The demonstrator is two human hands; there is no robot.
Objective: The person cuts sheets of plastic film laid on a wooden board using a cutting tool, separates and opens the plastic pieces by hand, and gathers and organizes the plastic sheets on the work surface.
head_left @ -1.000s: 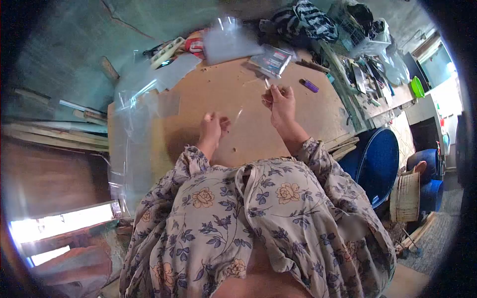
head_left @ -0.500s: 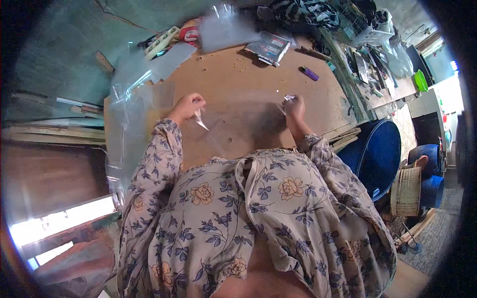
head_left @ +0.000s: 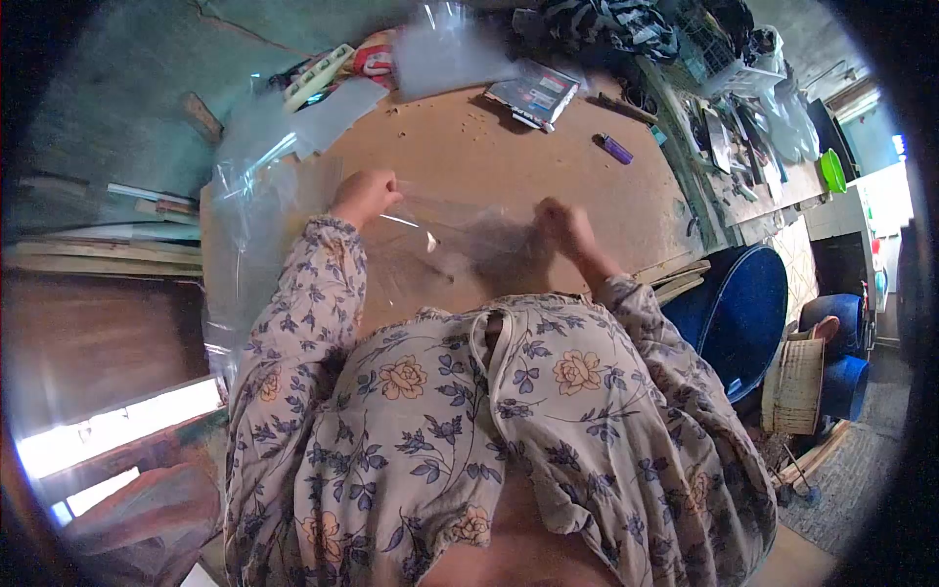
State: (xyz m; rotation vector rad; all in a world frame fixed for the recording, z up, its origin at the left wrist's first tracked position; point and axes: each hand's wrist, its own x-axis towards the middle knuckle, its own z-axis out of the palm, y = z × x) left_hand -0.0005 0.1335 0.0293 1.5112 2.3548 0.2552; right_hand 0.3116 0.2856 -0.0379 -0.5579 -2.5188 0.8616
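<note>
A thin clear plastic sheet (head_left: 479, 217) spans the gap between my two hands, just above the brown tabletop (head_left: 440, 147). My left hand (head_left: 366, 199) is closed on its left end, with the thumb and fingers pinched together. At the right end, my right hand (head_left: 567, 233) is curled into a fist around the film; it looks slightly smeared by motion. A bright glint and a small white fold hang below the sheet near my left hand. The sheet's lower edge is hard to make out.
A purple lighter (head_left: 615, 149) and a dark printed packet (head_left: 534, 95) lie on the far side. More clear plastic sheets (head_left: 256, 191) lie along the left edge, near a power strip (head_left: 319, 78). A blue drum (head_left: 743, 318) stands at the right.
The plastic now shows stretched between my hands, where before only white glinting bits showed at my fingers. My right hand has shifted slightly left and down; my left hand has turned inward.
</note>
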